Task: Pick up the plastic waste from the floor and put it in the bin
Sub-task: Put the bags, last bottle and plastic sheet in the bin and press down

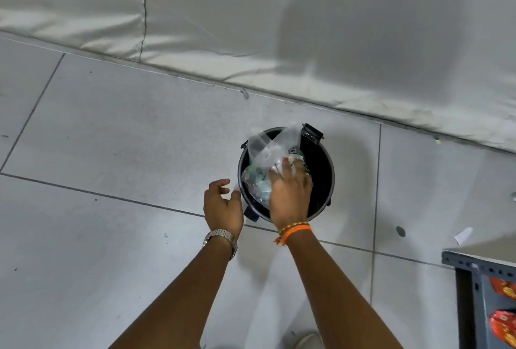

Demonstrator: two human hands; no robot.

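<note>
A round black bin (321, 170) stands on the grey tiled floor near a white sheet. Clear crumpled plastic waste (265, 153) fills its left half and sticks up over the far rim. My right hand (290, 192), with orange bands on the wrist, lies flat on top of that plastic inside the bin, fingers spread. My left hand (222, 206), with a metal watch, hovers just left of the bin's rim, fingers curled apart and holding nothing.
A white fabric sheet (279, 27) covers the far side. A grey metal shelf (480, 292) with red packets stands at the lower right. A white paper scrap (463, 235) and a dark spot (400, 231) lie on the floor right of the bin.
</note>
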